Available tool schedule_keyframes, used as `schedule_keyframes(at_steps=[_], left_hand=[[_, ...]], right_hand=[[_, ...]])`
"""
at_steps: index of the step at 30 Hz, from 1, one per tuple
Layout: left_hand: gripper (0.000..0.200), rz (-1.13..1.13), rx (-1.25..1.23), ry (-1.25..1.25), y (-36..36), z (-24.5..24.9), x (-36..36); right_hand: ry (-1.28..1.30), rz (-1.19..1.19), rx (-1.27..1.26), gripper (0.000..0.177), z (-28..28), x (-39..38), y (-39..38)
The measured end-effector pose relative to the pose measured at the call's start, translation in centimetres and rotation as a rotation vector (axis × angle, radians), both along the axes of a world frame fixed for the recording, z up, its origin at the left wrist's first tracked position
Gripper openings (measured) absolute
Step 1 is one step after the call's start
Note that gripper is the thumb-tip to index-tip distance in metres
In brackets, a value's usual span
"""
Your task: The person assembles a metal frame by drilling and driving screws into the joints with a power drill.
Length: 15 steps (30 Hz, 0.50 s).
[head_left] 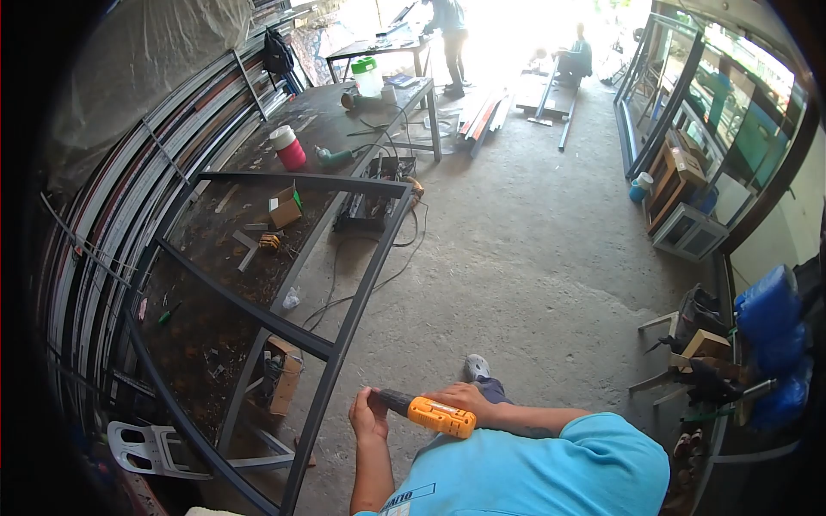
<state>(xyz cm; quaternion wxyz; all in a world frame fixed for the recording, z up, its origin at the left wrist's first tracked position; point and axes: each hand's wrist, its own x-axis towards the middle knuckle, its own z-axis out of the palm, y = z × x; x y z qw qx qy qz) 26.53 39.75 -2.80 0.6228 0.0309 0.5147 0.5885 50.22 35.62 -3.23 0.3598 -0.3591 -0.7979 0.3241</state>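
Along the far left edge, long stacked bars (120,202) rise above a white plastic chair (159,451). Next, a long dark-topped bench (194,344) carries a green-handled screwdriver (166,316), a small open cardboard box with a green flap (282,209) and a pink jug with a white lid (292,156). Over it lies 1 dark grey metal frame with a crossbar (249,301), its right side running past the bench edge.

Right of the frame, apart from it: 1 yellow-orange power drill with a black nose (441,416), before the wearer's body, nose leftward. Left hand (369,419): fingers together, clamped on the nose. Right hand (465,398): against the drill body's far side; fingers hidden, cannot tell how they close. Bit not discernible.

Handling, as judged: steady the body with the right hand, stay off any trigger while the left fingers touch the nose, and work square to its axis.
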Motion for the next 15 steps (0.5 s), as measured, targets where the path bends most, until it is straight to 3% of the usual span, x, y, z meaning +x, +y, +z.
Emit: schedule_keyframes(at_steps=[12, 15], left_hand=[[0.007, 0.024, -0.024, -0.012, -0.4, -0.9, -0.5], [0.007, 0.021, -0.025, -0.024, 0.4, -1.4, -0.1]], right_hand=[[0.003, -0.047, 0.012, 0.054, 0.7, -0.4, -0.1], [0.114, -0.029, -0.017, 0.055, -0.9, -0.7, 0.1]])
